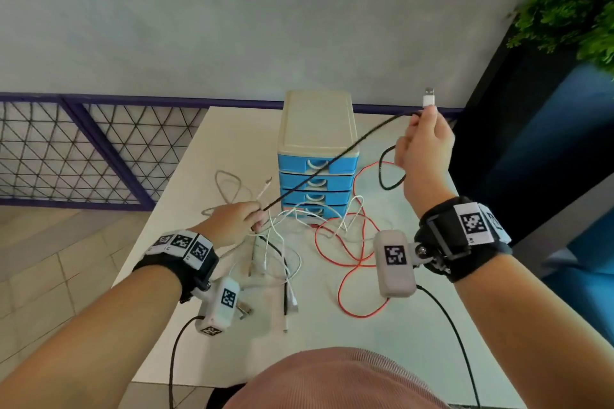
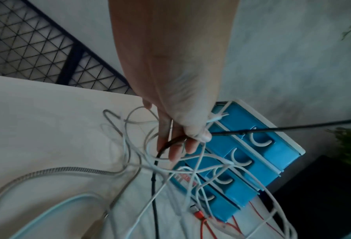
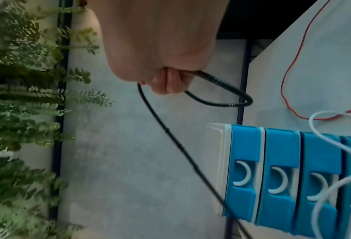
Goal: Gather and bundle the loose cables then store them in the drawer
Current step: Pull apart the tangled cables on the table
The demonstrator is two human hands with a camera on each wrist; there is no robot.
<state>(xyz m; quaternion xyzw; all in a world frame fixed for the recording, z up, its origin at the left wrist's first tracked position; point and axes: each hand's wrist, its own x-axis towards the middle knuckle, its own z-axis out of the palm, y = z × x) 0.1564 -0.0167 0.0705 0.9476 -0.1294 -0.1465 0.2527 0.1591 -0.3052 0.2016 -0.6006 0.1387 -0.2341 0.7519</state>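
A black cable [image 1: 335,161] stretches taut between both hands above the table. My right hand [image 1: 423,146] is raised at the right and grips the cable, whose white USB plug [image 1: 428,99] sticks up above the fingers; a black loop [image 3: 221,100] hangs below the fist. My left hand [image 1: 246,217] pinches the same black cable [image 2: 272,128] low, over a tangle of white cables [image 1: 282,242]. A red cable [image 1: 349,252] and a grey braided cable [image 1: 229,186] lie loose on the table. The blue drawer unit [image 1: 319,176] stands behind, all drawers closed.
The white table [image 1: 332,335] is small, with edges close on the left and right. A purple mesh railing [image 1: 83,156] runs at the left. A leafy plant [image 1: 571,0] and a dark panel stand at the right. Thin black leads hang from the wrist cameras.
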